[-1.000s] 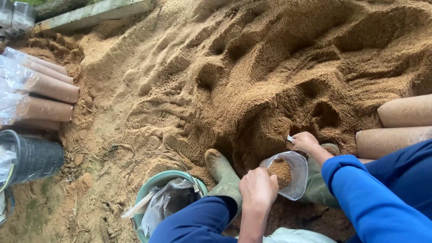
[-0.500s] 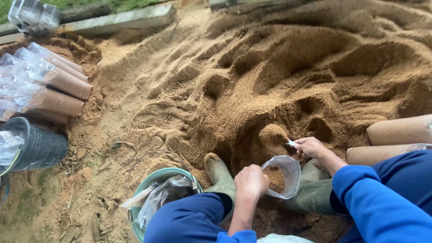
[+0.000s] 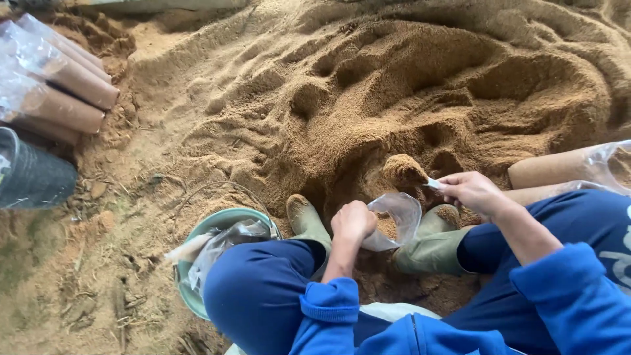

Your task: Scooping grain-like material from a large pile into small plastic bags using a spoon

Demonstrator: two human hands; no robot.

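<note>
Head view: your left hand (image 3: 353, 220) grips the clear bag (image 3: 394, 220) rim, mouth facing right. Your right hand (image 3: 470, 192), fingers closed on a loaded scoop (image 3: 406, 172), sits just up-right, beside the sawdust heap (image 3: 407, 98).

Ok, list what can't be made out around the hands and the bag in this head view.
- Scoop in the right hand: heaped sawdust and the fingers hide its shape.
- Clear bag: its lower part sits behind the left hand, so the fill level is unclear.
- Green bucket: a knee covers half of it.
- Dark container: cut off by the left edge.
</note>
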